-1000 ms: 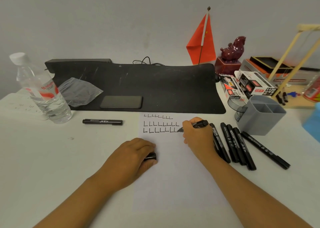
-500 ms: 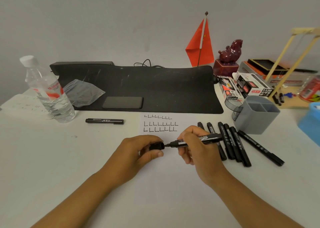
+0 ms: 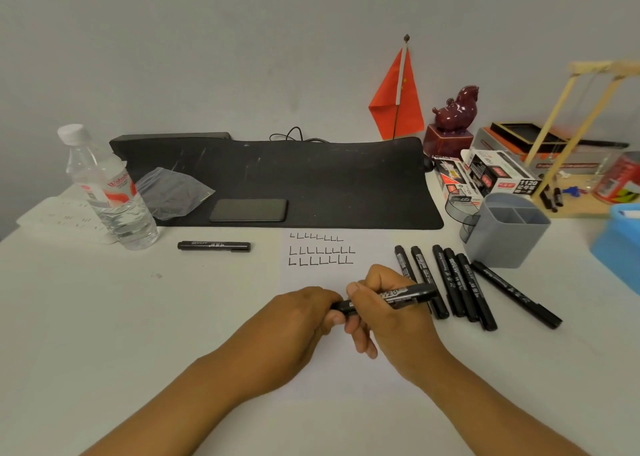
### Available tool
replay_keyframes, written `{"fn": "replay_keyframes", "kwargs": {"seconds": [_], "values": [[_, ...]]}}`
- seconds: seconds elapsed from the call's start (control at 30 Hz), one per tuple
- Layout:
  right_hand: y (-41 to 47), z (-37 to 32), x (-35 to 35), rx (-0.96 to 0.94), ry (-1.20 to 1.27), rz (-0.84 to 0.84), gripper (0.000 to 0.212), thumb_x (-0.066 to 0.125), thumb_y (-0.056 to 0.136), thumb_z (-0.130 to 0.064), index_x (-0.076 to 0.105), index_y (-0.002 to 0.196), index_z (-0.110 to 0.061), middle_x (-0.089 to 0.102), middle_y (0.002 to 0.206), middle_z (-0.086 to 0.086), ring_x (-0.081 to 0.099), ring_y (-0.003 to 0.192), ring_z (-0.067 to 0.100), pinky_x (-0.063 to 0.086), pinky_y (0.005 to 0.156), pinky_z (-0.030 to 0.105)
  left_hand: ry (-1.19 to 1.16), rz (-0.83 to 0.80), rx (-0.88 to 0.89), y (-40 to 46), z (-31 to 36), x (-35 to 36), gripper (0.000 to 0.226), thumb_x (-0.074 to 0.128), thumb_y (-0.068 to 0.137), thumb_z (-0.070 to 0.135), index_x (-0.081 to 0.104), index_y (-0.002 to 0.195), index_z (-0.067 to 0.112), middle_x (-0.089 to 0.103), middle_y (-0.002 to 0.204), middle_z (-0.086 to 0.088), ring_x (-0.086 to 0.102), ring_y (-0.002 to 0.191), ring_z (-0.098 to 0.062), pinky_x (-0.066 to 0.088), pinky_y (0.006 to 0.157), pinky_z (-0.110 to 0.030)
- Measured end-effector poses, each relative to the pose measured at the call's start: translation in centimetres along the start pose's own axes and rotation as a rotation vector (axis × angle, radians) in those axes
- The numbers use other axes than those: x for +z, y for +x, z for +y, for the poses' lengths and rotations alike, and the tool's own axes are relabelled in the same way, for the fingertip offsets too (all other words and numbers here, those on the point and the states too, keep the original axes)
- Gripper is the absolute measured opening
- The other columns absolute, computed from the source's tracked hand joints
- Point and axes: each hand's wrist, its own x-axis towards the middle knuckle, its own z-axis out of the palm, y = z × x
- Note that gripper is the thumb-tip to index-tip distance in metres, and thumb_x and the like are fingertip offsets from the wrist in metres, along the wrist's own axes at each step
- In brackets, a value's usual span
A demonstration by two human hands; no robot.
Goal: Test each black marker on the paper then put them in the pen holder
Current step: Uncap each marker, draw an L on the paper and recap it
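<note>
**Cap goes back on the tested marker**

Half a second ago the cap in the left hand (image 3: 304, 320) and the tip of the marker (image 3: 388, 298) were apart; now they meet, and no bare tip shows any more. The right hand (image 3: 388, 313) holds the marker barrel level above the paper (image 3: 332, 282), its fingers (image 3: 356, 291) curled around it. The left hand's fingers are closed around the cap end, which is mostly hidden, so I cannot tell whether the cap is fully seated. One second ago this marker was drawing at the right end of the nearest row of L marks (image 3: 320, 260).

I judge that the test of this marker is finished, and it can go next into the grey pen holder (image 3: 502, 237), far right of the hands. Six more markers (image 3: 460, 282) lie on the desk (image 3: 104, 317) just right of the paper, and one marker (image 3: 214, 246) lies alone at the left.
</note>
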Motion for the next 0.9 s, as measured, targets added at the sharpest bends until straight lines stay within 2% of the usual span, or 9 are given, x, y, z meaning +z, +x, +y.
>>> {"fn": "replay_keyframes", "kwargs": {"seconds": [0.13,0.23,0.33,0.4,0.47,0.57,0.77,0.83,0.9], "values": [[0.8,-0.7,-0.4,0.075,-0.097,-0.050,0.027,0.060,0.085,-0.036,0.054,0.064,-0.020,0.062,0.053,0.008,0.051,0.039,0.020,0.037,0.036,0.022,0.037,-0.094,-0.031,0.1,-0.1,-0.7,0.036,0.033,0.100,0.049,0.058,0.112,0.025,0.064,0.102,0.011,0.056,0.084,-0.004,0.043,0.070,-0.012],[3.1,-1.1,-1.7,0.234,-0.207,-0.001,0.020,0.059,0.084,-0.020,0.057,0.066,-0.013,0.061,0.059,0.012,0.057,0.048,0.024,0.045,0.041,0.028,0.127,0.005,-0.112,0.5,-3.5,-2.1,0.044,0.042,0.096,0.052,0.050,0.135,0.032,0.062,0.123,0.013,0.059,0.102,-0.008,0.047,0.085,-0.025],[5.7,-0.9,-3.9,0.350,-0.659,0.137,0.020,0.060,0.084,-0.027,0.051,0.070,-0.015,0.057,0.058,0.004,0.055,0.043,0.013,0.044,0.039,0.020,0.442,0.157,-0.336,1.0,-9.5,-3.9,0.042,0.052,0.097,0.034,0.051,0.137,0.022,0.058,0.134,-0.003,0.056,0.118,-0.025,0.048,0.095,-0.040],[6.7,-0.3,-5.1,0.350,-1.012,0.120,0.025,0.059,0.086,-0.039,0.045,0.079,-0.019,0.052,0.062,-0.001,0.052,0.048,0.008,0.038,0.040,0.019,0.574,0.148,-0.460,1.1,-13.1,-4.8,0.044,0.055,0.096,0.032,0.050,0.137,0.019,0.052,0.141,-0.006,0.049,0.127,-0.028,0.044,0.101,-0.046],[7.3,0.9,-5.7,0.320,-1.317,0.092,0.031,0.056,0.088,-0.045,0.041,0.093,-0.018,0.049,0.066,-0.003,0.051,0.054,0.009,0.035,0.044,0.021,0.552,0.090,-0.491,1.1,-15.5,-4.8,0.045,0.058,0.095,0.031,0.050,0.138,0.020,0.050,0.144,-0.005,0.044,0.132,-0.028,0.041,0.105,-0.047],[7.8,3.0,-5.9,0.245,-1.582,0.086,0.026,0.051,0.091,-0.038,0.047,0.103,-0.015,0.048,0.070,-0.002,0.053,0.061,0.016,0.038,0.049,0.027,0.513,0.004,-0.442,0.9,-17.3,-4.1,0.043,0.057,0.095,0.030,0.050,0.138,0.024,0.053,0.140,-0.004,0.047,0.128,-0.025,0.040,0.104,-0.044],[8.0,4.3,-6.8,0.285,-1.685,0.109,0.031,0.046,0.093,-0.043,0.053,0.101,-0.014,0.053,0.076,0.002,0.052,0.065,0.018,0.042,0.055,0.030,0.483,0.068,-0.335,0.8,-17.5,-3.2,0.029,0.055,0.097,0.030,0.060,0.125,0.023,0.061,0.120,-0.003,0.055,0.106,-0.022,0.043,0.088,-0.034],[7.8,3.8,-6.8,0.286,-1.689,0.113,0.034,0.045,0.094,-0.046,0.052,0.101,-0.014,0.055,0.078,0.002,0.052,0.067,0.018,0.042,0.057,0.030,0.463,0.132,-0.289,0.9,-16.5,-3.5,0.027,0.060,0.094,0.026,0.063,0.120,0.017,0.061,0.116,-0.006,0.055,0.101,-0.023,0.045,0.086,-0.034],[7.2,2.7,-6.4,0.203,-1.675,0.170,0.032,0.044,0.094,-0.049,0.049,0.097,-0.017,0.049,0.069,-0.003,0.052,0.062,0.015,0.040,0.054,0.028,0.379,0.292,-0.242,1.1,-14.5,-4.0,0.026,0.060,0.093,0.030,0.065,0.112,0.013,0.062,0.108,-0.006,0.054,0.091,-0.019,0.048,0.077,-0.029]]}}
